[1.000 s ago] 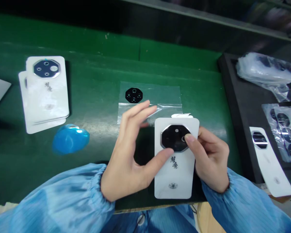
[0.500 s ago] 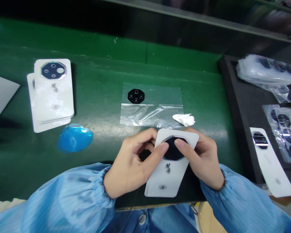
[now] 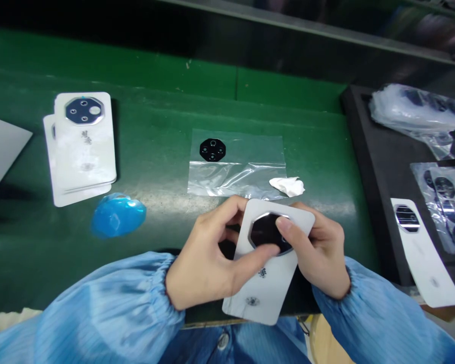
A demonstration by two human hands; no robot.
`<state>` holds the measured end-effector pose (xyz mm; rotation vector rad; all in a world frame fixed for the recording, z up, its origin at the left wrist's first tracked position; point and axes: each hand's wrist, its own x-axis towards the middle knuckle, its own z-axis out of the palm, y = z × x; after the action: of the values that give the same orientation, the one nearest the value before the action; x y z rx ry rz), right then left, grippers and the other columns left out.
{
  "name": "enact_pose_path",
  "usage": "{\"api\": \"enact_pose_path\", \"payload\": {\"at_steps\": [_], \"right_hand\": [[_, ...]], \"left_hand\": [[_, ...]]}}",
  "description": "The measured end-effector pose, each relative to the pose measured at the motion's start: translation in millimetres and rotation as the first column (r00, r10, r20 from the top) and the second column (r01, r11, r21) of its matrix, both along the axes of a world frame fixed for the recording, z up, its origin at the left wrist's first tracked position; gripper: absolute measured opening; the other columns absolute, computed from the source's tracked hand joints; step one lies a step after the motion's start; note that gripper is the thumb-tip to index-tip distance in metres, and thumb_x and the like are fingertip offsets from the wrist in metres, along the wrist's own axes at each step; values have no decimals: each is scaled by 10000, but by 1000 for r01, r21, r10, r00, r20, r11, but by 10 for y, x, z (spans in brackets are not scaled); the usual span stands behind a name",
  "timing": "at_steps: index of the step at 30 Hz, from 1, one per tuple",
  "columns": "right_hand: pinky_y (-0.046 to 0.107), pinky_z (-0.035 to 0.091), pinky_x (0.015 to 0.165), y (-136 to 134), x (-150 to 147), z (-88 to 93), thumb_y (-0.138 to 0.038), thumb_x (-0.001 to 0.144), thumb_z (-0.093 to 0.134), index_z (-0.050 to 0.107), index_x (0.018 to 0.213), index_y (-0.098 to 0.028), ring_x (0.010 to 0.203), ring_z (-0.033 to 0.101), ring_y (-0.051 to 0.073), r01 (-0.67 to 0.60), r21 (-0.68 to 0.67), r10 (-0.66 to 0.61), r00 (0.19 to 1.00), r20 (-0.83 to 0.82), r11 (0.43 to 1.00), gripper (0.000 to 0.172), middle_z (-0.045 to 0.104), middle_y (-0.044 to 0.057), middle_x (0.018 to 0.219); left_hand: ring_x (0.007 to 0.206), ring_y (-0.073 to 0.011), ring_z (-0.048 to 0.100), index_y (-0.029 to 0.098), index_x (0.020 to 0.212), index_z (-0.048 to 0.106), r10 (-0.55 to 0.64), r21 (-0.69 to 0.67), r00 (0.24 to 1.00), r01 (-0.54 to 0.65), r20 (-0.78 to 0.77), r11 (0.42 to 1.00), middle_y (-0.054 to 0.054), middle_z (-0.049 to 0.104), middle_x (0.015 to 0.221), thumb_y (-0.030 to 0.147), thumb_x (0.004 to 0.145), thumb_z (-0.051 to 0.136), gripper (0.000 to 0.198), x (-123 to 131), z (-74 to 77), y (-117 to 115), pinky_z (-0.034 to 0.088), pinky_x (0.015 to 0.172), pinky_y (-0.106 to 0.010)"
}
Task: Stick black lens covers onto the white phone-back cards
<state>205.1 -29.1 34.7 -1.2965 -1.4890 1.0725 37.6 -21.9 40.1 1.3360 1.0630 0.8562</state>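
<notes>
We find the left hand [image 3: 205,255] and right hand [image 3: 318,253] both holding a white card [image 3: 260,298] over the green bench [image 3: 155,151], thumbs on its black octagonal lens [image 3: 267,232]. A second lens [image 3: 212,149] lies on a plastic bag [image 3: 237,174] beyond.

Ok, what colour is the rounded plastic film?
Blue rounded plastic film, clearest in the head view.

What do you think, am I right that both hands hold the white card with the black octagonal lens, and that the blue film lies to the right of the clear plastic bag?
No: the head view shows the blue film left of the clear plastic bag, not right. The rest stands.
</notes>
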Motion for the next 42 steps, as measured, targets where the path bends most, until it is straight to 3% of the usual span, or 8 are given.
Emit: {"api": "enact_pose_path", "payload": {"at_steps": [7, 15, 31, 35, 37, 38, 40, 42], "right_hand": [[205, 259, 435, -6, -2, 15, -221, 945, 540, 429, 640, -187, 503, 328, 50, -13, -9, 13, 999, -43, 1000, 326, 354, -66, 586], [206, 277, 451, -21, 1, -24, -278, 954, 546, 498, 698, -194, 534, 353, 53, -41, -116, 19, 983, -184, 992, 274, 402, -61, 621], [222, 295, 471, -31, 9, -87, -320, 928, 588, 503, 677, -195, 551, 348, 75, -43, -225, -30, 949, -313, 973, 293, 381, -52, 629], [212, 371, 522, 1, 23, -114, -340, 933, 574, 543, 725, -200, 601, 430, 81, -66, -279, -38, 935, -354, 958, 253, 442, -43, 674], [213, 440, 573, 25, 15, -99, -334, 925, 583, 577, 882, -227, 671, 525, 96, -136, -281, 14, 918, -397, 950, 115, 525, -32, 754], [223, 477, 604, 30, 7, -90, -319, 908, 608, 558, 1004, -250, 717, 573, 107, -194, -287, 53, 899, -435, 938, 128, 570, -25, 823], [257, 532, 662, 23, -16, -79, -273, 861, 664, 427, 1210, -299, 806, 642, 133, -303, -299, 111, 846, -521, 905, 423, 618, -1, 999], [276, 549, 689, -6, -33, -88, -248, 830, 693, 341, 1263, -316, 825, 667, 139, -331, -306, 105, 813, -573, 893, 562, 618, 17, 1097]], "left_hand": [[508, -57, 536, 200, 796, 592, 61, -96, 997, -65, -46, 993, 70, 581, 594, 278, 783, 740, 167, 39, 35, -19, 437, 428, -106], [428, -29, 292, 189, 665, 469, 77, -17, 995, -78, -70, 997, 92, 373, 517, 270, 880, 620, 276, 23, 31, -41, 237, 364, -137], [488, -78, 245, 189, 617, 422, 79, -158, 997, -77, 5, 984, 62, 269, 540, 351, 928, 507, 361, 1, 33, -2, 196, 413, -216], [491, -80, 275, 183, 635, 461, 79, -171, 997, -76, 12, 982, 57, 306, 550, 373, 926, 505, 350, 3, 15, 19, 220, 417, -205], [489, -82, 303, 181, 648, 485, 116, -143, 993, -116, -5, 983, 53, 346, 551, 374, 923, 504, 337, 1, 0, 44, 243, 418, -197], [496, -86, 329, 180, 656, 497, 154, -120, 988, -155, -23, 981, 48, 382, 556, 368, 919, 509, 323, -3, -9, 57, 265, 426, -194], [526, -96, 391, 178, 659, 513, 235, -66, 969, -240, -74, 968, 37, 456, 578, 349, 906, 525, 300, -21, -27, 79, 318, 456, -189], [556, -109, 446, 177, 678, 543, 275, -32, 954, -280, -118, 959, 28, 516, 606, 345, 894, 543, 273, -45, -50, 88, 364, 487, -191]]}}
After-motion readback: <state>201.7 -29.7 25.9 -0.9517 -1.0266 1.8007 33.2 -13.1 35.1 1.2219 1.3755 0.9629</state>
